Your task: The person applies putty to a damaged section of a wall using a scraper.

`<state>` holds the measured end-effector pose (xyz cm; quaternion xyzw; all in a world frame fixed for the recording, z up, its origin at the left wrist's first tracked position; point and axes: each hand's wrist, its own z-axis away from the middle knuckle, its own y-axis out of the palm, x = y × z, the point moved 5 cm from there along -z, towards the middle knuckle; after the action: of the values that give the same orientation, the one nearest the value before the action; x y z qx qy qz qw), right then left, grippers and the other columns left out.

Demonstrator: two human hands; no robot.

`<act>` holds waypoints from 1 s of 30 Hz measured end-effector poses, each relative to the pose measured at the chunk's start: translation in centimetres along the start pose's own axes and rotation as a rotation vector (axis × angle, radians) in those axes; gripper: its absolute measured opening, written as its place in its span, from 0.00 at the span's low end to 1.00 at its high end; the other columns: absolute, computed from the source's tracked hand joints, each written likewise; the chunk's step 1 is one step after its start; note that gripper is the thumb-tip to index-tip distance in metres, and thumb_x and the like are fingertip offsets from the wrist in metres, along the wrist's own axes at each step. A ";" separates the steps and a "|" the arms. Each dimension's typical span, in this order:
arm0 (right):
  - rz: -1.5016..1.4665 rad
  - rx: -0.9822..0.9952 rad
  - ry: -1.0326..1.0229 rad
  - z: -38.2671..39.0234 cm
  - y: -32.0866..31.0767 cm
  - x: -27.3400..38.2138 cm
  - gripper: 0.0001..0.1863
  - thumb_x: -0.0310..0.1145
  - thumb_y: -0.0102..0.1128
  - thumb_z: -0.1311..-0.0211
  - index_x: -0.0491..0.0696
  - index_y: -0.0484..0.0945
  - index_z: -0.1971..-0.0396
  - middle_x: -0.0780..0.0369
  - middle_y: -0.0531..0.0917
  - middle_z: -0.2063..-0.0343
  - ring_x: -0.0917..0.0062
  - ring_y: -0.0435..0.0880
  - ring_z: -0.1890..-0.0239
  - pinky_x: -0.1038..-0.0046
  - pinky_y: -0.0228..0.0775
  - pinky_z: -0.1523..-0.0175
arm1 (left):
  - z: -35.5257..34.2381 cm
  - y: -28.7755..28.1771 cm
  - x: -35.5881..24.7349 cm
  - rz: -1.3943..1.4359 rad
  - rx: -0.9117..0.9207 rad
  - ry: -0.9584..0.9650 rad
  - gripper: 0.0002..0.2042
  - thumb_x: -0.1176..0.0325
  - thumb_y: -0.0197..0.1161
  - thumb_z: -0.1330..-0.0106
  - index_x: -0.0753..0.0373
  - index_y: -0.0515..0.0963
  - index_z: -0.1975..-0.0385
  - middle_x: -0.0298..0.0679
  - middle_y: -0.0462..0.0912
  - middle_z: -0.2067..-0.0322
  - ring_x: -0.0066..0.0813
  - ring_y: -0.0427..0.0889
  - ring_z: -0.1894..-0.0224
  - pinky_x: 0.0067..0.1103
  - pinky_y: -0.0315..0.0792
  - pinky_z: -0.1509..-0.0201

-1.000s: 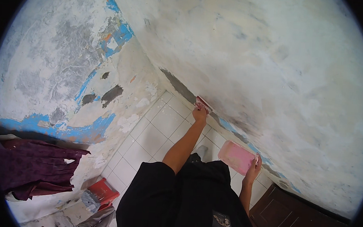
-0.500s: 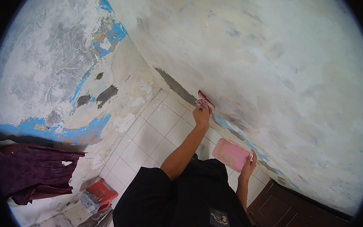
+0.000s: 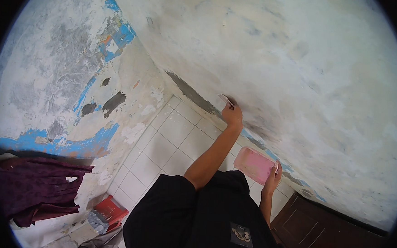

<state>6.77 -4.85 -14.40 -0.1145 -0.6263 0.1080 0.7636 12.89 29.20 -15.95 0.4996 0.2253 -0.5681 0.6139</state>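
My left hand is closed around a flat putty spreader, held up against the lower part of the pale, patchy wall. The spreader shows nearly edge-on, and my fingers hide much of it. Just left of it runs a long strip of bare grey cement low on the wall. Lower and to the right, my right hand grips the near right end of a pink rectangular tray. Pale smears of paste lie inside the tray, which is held over the floor close to the wall.
A second wall with peeling blue paint stands at the left, with a torn purple cloth hanging below. White tiles cover the floor. A red container sits at the lower left, and dark brown panelled wood at the lower right.
My left hand has shifted right and slightly up along the wall. The spreader has turned from showing its reddish face to nearly edge-on. The tray in my right hand has barely moved.
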 end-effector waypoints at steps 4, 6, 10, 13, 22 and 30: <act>0.026 -0.047 -0.056 -0.8 -0.7 -0.5 0.21 0.39 0.54 0.29 0.43 0.74 0.42 0.61 0.77 0.51 0.79 0.73 0.57 0.75 0.66 0.48 | 6.6 0.3 -3.7 -0.127 0.245 -0.066 0.03 0.79 0.56 0.36 0.66 0.76 0.70 0.32 0.77 0.73 0.17 0.73 0.74 0.17 0.65 0.71; 0.020 -0.008 -0.041 -1.2 0.2 -0.8 0.21 0.39 0.54 0.29 0.43 0.74 0.43 0.61 0.77 0.51 0.80 0.73 0.58 0.75 0.66 0.48 | 8.3 -1.2 -4.5 -0.216 0.331 -0.021 0.03 0.79 0.56 0.36 0.66 0.77 0.69 0.32 0.79 0.72 0.17 0.73 0.73 0.17 0.65 0.70; 0.027 0.062 -0.011 -1.1 2.5 1.4 0.20 0.38 0.55 0.30 0.43 0.75 0.43 0.61 0.78 0.50 0.80 0.73 0.59 0.76 0.66 0.49 | 7.4 -5.3 -3.3 -0.078 0.229 -0.022 0.04 0.79 0.55 0.37 0.68 0.78 0.71 0.31 0.78 0.75 0.16 0.72 0.74 0.19 0.65 0.71; 0.014 0.027 0.004 -1.4 1.6 0.5 0.19 0.37 0.55 0.30 0.44 0.75 0.43 0.62 0.78 0.52 0.81 0.72 0.62 0.77 0.66 0.52 | 3.1 -7.2 0.6 -0.067 0.112 -0.125 0.04 0.81 0.54 0.40 0.67 0.77 0.72 0.32 0.77 0.76 0.19 0.72 0.75 0.20 0.66 0.71; -0.021 0.091 0.089 0.5 1.3 0.7 0.20 0.37 0.53 0.30 0.45 0.75 0.42 0.56 0.77 0.46 0.74 0.73 0.47 0.71 0.62 0.40 | -7.3 -7.7 6.0 0.026 0.032 -0.316 0.06 0.79 0.51 0.37 0.65 0.76 0.72 0.36 0.76 0.73 0.24 0.76 0.72 0.22 0.71 0.68; 0.018 -0.028 0.033 0.0 -1.3 -1.9 0.20 0.38 0.54 0.30 0.45 0.74 0.42 0.57 0.76 0.45 0.72 0.73 0.45 0.70 0.63 0.38 | 1.0 -5.4 1.3 -0.012 0.148 -0.148 0.06 0.81 0.52 0.39 0.67 0.77 0.67 0.34 0.77 0.71 0.20 0.74 0.71 0.21 0.69 0.70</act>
<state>6.43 -6.67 -15.81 -0.1326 -0.6140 0.1041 0.7711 8.00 28.51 -18.57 0.4989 0.1400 -0.6222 0.5869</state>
